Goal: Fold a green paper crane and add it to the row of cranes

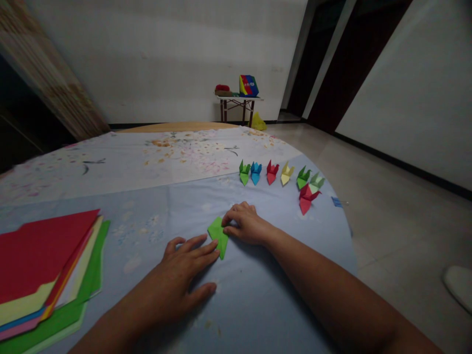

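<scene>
Green folded paper (pixel 218 236), near centre. Left hand (pixel 186 268) flat, fingers spread, pinning it. Right hand (pixel 245 223) curled, fingertips pinching right edge. Judged: creasing step; next fold needs aligned edges.

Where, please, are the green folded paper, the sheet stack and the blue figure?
green paper (pixel 217 234): head view, middle.
sheet stack (pixel 40 253): head view, red top sheet.
blue figure (pixel 255 173): head view, body.
</scene>
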A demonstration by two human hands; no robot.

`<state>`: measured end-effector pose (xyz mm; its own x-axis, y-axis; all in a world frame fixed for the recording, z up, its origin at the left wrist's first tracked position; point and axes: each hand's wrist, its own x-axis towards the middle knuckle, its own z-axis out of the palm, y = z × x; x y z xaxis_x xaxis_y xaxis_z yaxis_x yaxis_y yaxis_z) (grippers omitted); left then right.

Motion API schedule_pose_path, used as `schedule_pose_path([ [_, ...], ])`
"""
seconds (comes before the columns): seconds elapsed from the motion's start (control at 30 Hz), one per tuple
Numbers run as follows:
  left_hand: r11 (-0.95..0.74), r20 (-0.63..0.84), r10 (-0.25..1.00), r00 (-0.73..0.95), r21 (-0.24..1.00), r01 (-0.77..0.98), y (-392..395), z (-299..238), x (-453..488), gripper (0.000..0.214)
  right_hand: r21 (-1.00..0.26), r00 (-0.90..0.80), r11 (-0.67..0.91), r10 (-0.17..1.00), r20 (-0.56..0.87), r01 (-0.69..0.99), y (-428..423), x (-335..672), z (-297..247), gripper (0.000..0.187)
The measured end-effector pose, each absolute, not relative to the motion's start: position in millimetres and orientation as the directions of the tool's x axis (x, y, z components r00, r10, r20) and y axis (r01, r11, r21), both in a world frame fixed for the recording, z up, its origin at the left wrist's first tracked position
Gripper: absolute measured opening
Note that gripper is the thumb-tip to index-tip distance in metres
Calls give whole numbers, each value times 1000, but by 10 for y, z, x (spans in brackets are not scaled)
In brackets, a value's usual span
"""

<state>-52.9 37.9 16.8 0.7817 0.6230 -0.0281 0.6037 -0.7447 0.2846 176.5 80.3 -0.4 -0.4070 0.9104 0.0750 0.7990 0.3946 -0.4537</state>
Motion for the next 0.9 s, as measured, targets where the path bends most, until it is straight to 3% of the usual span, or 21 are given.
schedule_pose_path([
  [0.23,-749,-10,623,782,280,600,349,167,-503,54,-445,-454,422,890,38,790,760,1801,45,46],
  [0.53,-729,-114,611,783,306,613,326,223,-504,56,-402,-451,433,891,54,807,743,1768,35,46],
  [0.9,-758,-40,613,789,254,602,284,287,-473,48,-382,-441,425,896,51,820,745,1752,19,45],
])
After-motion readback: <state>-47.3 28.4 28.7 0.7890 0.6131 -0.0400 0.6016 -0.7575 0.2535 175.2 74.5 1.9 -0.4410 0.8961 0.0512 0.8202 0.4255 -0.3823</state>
